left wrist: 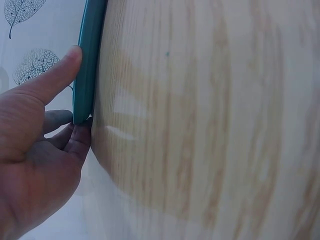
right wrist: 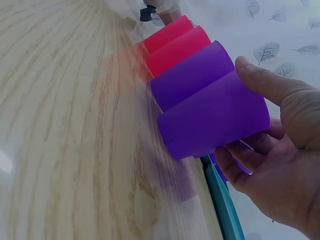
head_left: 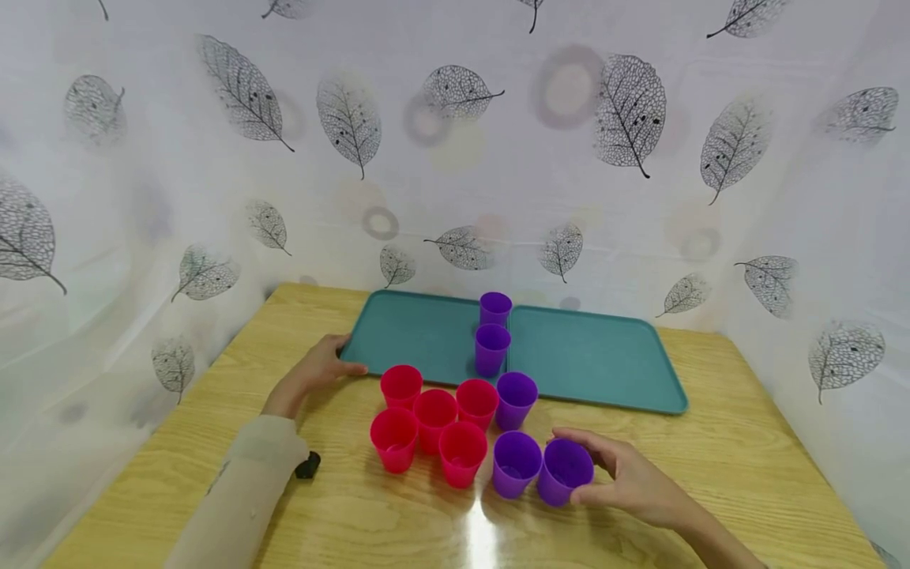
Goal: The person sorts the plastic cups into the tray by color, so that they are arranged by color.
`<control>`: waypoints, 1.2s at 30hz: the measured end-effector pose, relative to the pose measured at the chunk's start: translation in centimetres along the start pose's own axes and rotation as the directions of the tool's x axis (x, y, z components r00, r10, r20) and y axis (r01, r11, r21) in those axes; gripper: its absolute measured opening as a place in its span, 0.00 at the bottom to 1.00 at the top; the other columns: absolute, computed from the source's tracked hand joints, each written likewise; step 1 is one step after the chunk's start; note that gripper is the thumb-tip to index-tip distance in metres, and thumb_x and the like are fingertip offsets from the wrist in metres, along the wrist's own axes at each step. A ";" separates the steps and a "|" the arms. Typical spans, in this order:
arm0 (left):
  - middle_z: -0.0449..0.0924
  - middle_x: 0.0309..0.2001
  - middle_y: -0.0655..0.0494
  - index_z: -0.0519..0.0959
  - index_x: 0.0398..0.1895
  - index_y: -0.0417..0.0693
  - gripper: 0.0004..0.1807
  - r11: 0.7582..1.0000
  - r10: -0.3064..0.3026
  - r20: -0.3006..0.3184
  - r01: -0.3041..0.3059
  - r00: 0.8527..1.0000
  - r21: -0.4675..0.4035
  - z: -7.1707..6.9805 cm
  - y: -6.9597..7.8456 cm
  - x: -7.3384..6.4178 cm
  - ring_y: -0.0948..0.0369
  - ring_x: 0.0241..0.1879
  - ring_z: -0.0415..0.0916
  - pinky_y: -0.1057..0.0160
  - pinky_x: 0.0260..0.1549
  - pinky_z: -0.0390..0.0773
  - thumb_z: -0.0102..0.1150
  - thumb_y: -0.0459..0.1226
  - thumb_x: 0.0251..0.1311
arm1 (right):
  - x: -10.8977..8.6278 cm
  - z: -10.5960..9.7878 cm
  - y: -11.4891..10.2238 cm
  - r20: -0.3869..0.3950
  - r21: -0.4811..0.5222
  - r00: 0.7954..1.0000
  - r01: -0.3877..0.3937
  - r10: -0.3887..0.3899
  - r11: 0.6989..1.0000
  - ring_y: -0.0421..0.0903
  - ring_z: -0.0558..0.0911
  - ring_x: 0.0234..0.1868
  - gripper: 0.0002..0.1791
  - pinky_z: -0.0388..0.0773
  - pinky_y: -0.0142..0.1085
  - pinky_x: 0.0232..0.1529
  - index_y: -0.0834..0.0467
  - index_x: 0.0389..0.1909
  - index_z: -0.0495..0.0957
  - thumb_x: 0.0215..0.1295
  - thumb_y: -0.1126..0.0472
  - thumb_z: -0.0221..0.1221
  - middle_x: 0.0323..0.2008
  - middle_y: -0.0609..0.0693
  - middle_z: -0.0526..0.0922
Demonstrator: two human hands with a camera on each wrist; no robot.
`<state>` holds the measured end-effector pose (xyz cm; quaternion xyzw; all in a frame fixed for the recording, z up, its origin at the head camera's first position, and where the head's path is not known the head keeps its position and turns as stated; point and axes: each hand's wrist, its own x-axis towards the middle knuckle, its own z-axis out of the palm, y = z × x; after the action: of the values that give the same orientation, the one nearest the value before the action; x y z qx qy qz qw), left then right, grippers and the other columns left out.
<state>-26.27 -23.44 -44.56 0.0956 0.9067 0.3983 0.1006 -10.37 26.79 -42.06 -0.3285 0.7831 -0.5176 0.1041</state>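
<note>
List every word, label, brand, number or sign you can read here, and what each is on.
Readable text: none in any view.
Red cups, purple cups, teal trays: no lettering visible.
Leaf-print backdrop: leaves and rings, no words visible.
Left sleeve: a faint dark mark, too small and blurred to tell if it is lettering.

We see red and purple against teal.
Our red cups and purple cups join plain teal trays, a yellow wood-grained table, a beige sleeve and a white backdrop with black-veined leaves.
</note>
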 end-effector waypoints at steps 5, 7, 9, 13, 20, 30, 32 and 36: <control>0.52 0.75 0.23 0.50 0.75 0.19 0.47 1.000 0.005 0.004 -0.005 1.000 -0.004 -0.1 0.0 0.0 0.32 0.76 0.49 0.37 0.73 0.54 0.68 0.37 0.68 | 0.0 0.0 0.1 -0.002 0.014 1.000 -0.009 0.009 1.000 0.43 0.80 0.62 0.38 0.74 0.28 0.62 0.67 0.72 0.69 0.60 0.72 0.71 0.63 0.57 0.81; 0.52 0.75 0.22 0.50 0.75 0.19 0.47 1.000 0.006 0.005 -0.006 1.000 -0.005 -0.1 0.1 -0.1 0.32 0.76 0.49 0.37 0.73 0.54 0.68 0.37 0.68 | 0.0 0.0 0.2 0.003 0.033 1.000 -0.014 0.014 0.999 0.44 0.81 0.61 0.37 0.75 0.29 0.61 0.68 0.71 0.69 0.61 0.72 0.70 0.62 0.57 0.81; 0.52 0.75 0.22 0.50 0.75 0.19 0.47 1.000 0.006 0.005 -0.006 1.000 -0.004 -0.1 0.2 -0.1 0.32 0.75 0.49 0.37 0.73 0.54 0.68 0.37 0.68 | 0.0 0.1 0.3 0.007 0.052 1.000 -0.017 0.017 0.999 0.45 0.81 0.60 0.37 0.76 0.30 0.61 0.70 0.70 0.68 0.61 0.73 0.70 0.61 0.57 0.82; 0.52 0.75 0.22 0.50 0.75 0.19 0.47 1.000 0.005 0.005 -0.005 1.000 -0.003 -0.1 0.2 -0.2 0.32 0.75 0.49 0.37 0.73 0.54 0.68 0.37 0.68 | 0.0 0.1 0.3 0.009 0.074 1.000 -0.013 0.012 0.997 0.47 0.82 0.59 0.36 0.76 0.31 0.60 0.74 0.69 0.67 0.61 0.73 0.70 0.60 0.57 0.82; 0.52 0.75 0.22 0.50 0.75 0.19 0.47 1.000 0.009 0.005 -0.009 1.000 -0.011 -0.1 0.3 -0.3 0.31 0.75 0.49 0.36 0.73 0.54 0.69 0.37 0.67 | -0.1 -0.1 0.1 -0.013 0.027 1.000 0.004 -0.004 1.000 0.45 0.82 0.60 0.35 0.76 0.29 0.60 0.72 0.68 0.70 0.59 0.73 0.71 0.60 0.56 0.83; 0.52 0.75 0.23 0.50 0.75 0.19 0.47 1.000 0.003 0.001 -0.003 1.000 -0.018 -0.1 0.3 -0.3 0.32 0.76 0.49 0.37 0.73 0.54 0.68 0.36 0.68 | 0.0 -2.5 -0.2 -0.070 0.089 0.996 -0.049 0.055 0.995 0.46 0.85 0.54 0.30 0.83 0.34 0.52 0.73 0.67 0.69 0.65 0.75 0.65 0.58 0.63 0.82; 0.52 0.75 0.23 0.50 0.75 0.19 0.46 1.000 0.003 0.001 -0.003 1.000 -0.017 -0.1 0.3 -0.2 0.32 0.76 0.49 0.37 0.74 0.53 0.68 0.36 0.68 | 0.1 -3.1 -0.3 -0.090 0.085 0.992 -0.076 0.083 0.993 0.46 0.85 0.52 0.29 0.84 0.35 0.49 0.72 0.67 0.69 0.66 0.74 0.65 0.57 0.63 0.82; 0.52 0.75 0.22 0.51 0.75 0.19 0.47 1.000 0.004 0.001 -0.004 1.000 -0.016 -0.1 0.3 -0.3 0.32 0.75 0.50 0.37 0.73 0.54 0.68 0.37 0.68 | 0.5 -4.2 -0.4 -0.117 0.091 0.986 -0.113 0.123 0.989 0.46 0.86 0.51 0.29 0.85 0.37 0.48 0.71 0.68 0.69 0.67 0.73 0.64 0.56 0.63 0.82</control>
<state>-25.99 -23.34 -44.23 0.0967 0.9033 0.4057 0.1009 -12.72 29.53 -39.77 -0.2446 0.7835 -0.5623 0.1004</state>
